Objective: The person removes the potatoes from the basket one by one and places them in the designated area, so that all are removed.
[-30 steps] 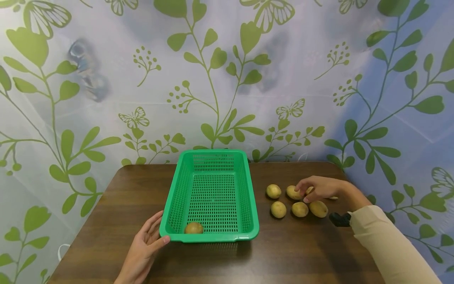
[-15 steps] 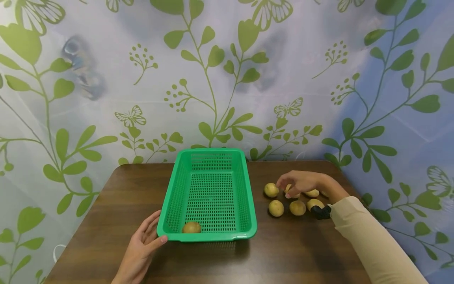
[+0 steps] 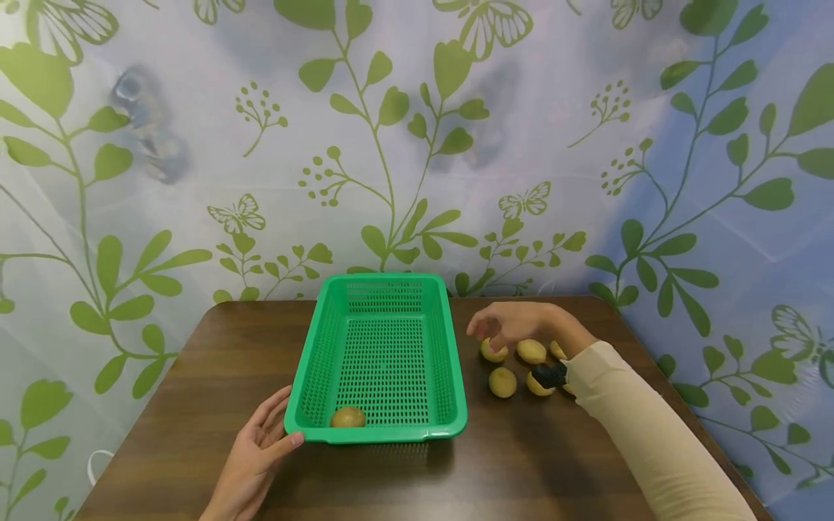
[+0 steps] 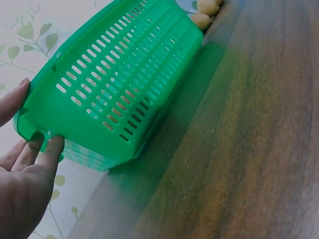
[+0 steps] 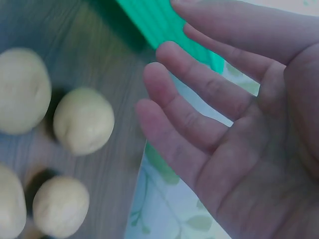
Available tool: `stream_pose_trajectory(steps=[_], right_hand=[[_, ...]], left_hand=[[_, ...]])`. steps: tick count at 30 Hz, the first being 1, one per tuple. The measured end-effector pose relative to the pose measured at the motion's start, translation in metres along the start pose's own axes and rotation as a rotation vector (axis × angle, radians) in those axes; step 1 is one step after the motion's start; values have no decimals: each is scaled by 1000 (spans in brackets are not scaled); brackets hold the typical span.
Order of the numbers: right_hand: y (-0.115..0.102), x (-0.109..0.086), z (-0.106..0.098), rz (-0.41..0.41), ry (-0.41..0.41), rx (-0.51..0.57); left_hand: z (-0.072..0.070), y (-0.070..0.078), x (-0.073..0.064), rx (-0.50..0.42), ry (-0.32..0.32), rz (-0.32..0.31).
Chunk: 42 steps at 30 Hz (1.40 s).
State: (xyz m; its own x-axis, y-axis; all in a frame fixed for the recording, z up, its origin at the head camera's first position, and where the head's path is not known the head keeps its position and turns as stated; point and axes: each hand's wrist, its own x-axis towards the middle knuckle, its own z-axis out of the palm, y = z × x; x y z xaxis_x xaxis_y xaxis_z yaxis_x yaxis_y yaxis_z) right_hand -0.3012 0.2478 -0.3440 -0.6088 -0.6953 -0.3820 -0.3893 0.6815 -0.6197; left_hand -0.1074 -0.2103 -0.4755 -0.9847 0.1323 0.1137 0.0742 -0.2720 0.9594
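In the head view, my left hand (image 3: 250,452) holds the near left corner of a green plastic basket (image 3: 368,434). Its thumb lies at the rim and its fingers are against the outer wall, as the left wrist view also shows. Inside the basket, by the near wall, lies one potato (image 3: 348,417). My right hand (image 3: 511,322) hovers over the nearest back-row potato (image 3: 494,353), partly covering it. The right wrist view shows its fingers (image 5: 184,119) loosely bent with nothing between them. Another potato (image 3: 502,383) lies just in front.
Several more potatoes, including one beside the wrist (image 3: 531,352), lie on the brown wooden table (image 3: 260,325) right of the basket. My right forearm hides some of them. A black wrist camera (image 3: 549,374) hangs under that arm. Behind stands a leaf-patterned curtain (image 3: 280,181).
My right hand has moved left across the potatoes toward the basket, carrying nothing. The left hand stays at the basket corner. The whole view has shifted slightly.
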Motion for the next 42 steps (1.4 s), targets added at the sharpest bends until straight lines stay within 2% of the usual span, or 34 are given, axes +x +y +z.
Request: stream_pose_trajectory(steps=[2,9,24,29,33,42], right_hand=[[-7,6,1,-11,3,-47],[-31,23,4,-31,-18,27],[-54,41,1,-74,-48,-33],[-67,54,2,-78,-74,-34],[-77,67,5,-121,-106,-60],[-93,98,22,-150,-150,-93]], left_hand=[[0,-1,0,-1,-1,0],[0,-1,0,0,0,7],[0,0,1,20,-3,-2],[-1,1,0,8,14,-5],[-1,2,1,3,22,-8],[1,3,3,11,20,-28]])
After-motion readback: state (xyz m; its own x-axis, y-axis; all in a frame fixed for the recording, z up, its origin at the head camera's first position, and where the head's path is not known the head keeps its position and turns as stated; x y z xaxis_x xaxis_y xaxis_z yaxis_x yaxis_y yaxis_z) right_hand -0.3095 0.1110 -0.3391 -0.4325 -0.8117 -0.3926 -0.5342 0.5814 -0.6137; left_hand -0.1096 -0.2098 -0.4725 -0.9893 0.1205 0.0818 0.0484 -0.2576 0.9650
